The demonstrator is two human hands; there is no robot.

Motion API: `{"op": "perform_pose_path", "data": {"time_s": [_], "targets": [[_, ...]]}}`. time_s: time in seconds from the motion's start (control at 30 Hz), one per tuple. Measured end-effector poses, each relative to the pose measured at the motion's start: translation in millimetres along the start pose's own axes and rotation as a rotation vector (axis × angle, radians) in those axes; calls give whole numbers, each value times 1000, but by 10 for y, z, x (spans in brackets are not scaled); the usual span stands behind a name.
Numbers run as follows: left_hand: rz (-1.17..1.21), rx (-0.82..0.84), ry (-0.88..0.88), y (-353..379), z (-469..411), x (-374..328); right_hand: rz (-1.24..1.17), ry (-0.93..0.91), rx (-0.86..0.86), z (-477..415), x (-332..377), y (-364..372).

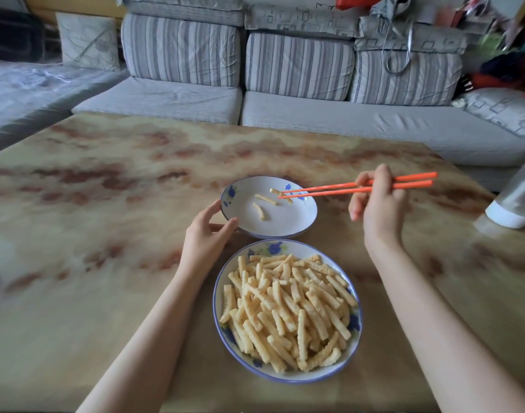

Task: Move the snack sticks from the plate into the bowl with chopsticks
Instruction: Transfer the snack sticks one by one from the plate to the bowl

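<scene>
One head-worn wide-angle view looks forward and down, close over the desk [106, 204], toward the far sofa [315, 120].

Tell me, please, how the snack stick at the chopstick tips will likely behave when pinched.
The snack stick is probably stiff: it lies straight. Its thin, puffed look suggests it is light and may snap under a hard pinch. Its ridged sides should help the chopsticks hold it.

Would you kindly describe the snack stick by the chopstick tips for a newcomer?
On the marbled table, find the farther, nearly empty bowl, which holds three snack sticks. Your stick lies at its back right, crossed by the orange chopsticks' tips; the other two lie clear of them.
</scene>
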State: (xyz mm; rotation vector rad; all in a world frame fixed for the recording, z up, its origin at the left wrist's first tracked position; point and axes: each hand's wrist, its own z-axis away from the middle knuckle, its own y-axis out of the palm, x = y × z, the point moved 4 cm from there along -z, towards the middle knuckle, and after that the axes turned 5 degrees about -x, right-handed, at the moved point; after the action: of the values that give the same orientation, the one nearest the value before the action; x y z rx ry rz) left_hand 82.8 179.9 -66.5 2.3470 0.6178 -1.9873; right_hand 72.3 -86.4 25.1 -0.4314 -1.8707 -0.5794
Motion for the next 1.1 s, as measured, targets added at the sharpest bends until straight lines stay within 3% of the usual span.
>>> {"op": "perform_pose_path", "data": {"time_s": [0.3, 0.6, 0.9, 1.1], "targets": [[-8, -5, -3, -2, -28, 45, 105, 24, 31, -228, -320, 381], [-15, 2, 0, -10, -26, 44, 55, 19, 47, -156, -156, 160], [-8, -7, 4, -10, -37, 42, 20, 50, 328, 189, 227, -256], [-11, -9, 14, -12, -21, 23, 48, 77, 388, 351, 254, -294]]}}
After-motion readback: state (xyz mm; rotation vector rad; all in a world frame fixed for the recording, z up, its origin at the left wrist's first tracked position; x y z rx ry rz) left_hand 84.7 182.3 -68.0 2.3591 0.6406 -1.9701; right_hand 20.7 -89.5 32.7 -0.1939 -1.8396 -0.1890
